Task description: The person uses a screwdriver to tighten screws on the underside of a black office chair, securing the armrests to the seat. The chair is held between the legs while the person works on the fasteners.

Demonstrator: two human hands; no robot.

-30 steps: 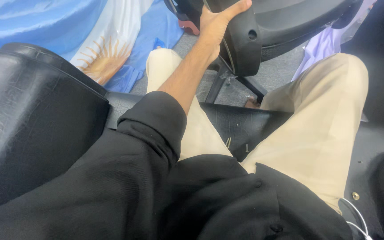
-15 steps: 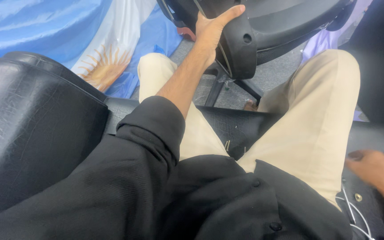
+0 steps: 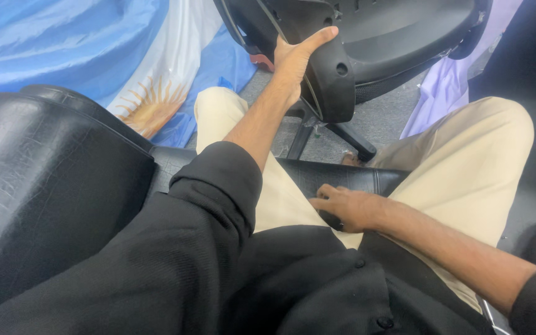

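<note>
Left hand (image 3: 293, 62) grips tipped office chair (image 3: 367, 49) seat edge, base pointing down-right; right hand (image 3: 345, 208) curled on black seat (image 3: 342, 177).

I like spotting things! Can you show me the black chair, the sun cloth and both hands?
black chair (image 3: 398, 37), head view, seat underside
sun cloth (image 3: 150, 108), head view, sun print
left hand (image 3: 293, 62), head view, palm
right hand (image 3: 348, 208), head view, back

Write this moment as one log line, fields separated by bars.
left hand: grips black office chair edge | right hand: rests on black seat between legs | chair: tilted
</note>
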